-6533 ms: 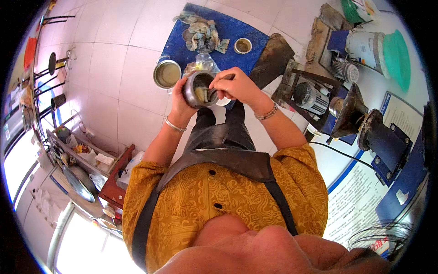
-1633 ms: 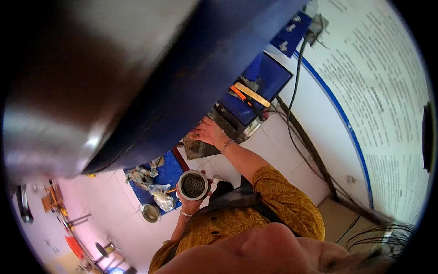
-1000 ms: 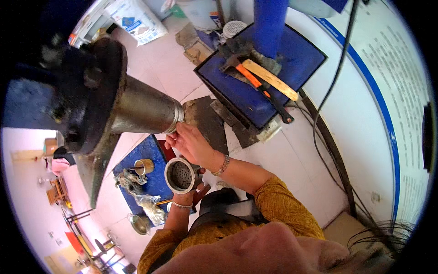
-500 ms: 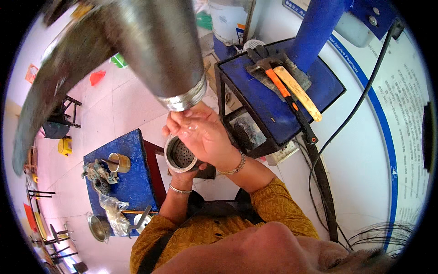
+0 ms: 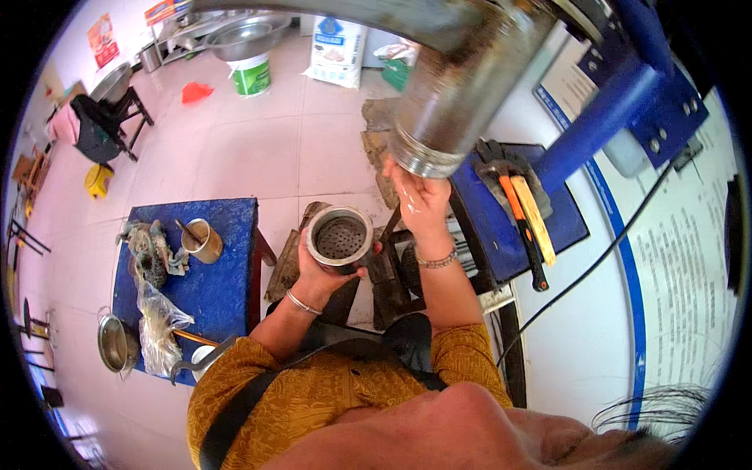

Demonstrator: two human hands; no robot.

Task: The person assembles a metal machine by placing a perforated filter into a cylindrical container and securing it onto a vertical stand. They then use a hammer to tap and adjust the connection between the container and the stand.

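My left hand (image 5: 317, 270) is closed around a round metal collar (image 5: 316, 244) with a perforated disc (image 5: 340, 237) inside, its hollow side facing up. To its right, my right hand (image 5: 423, 205) is raised to the threaded lower end (image 5: 427, 159) of a large metal cylinder (image 5: 462, 102). The right fingers look extended, with a pale smear on them, and touch or nearly touch the rim. Their tips are partly hidden by the cylinder. The collar is apart from the cylinder.
A blue stand (image 5: 611, 125) is beside the cylinder, with a metal bar (image 5: 352, 14) across the top. Orange- and wood-handled tools (image 5: 523, 223) lie on a blue table at right. On the left blue table (image 5: 219, 274) are a tin cup (image 5: 204, 240), rags and a plastic bag (image 5: 160, 329).
My view has shifted, so the cylinder appears farther right. My hands have moved apart; the right no longer covers the collar, and its perforated disc shows fully in my left.
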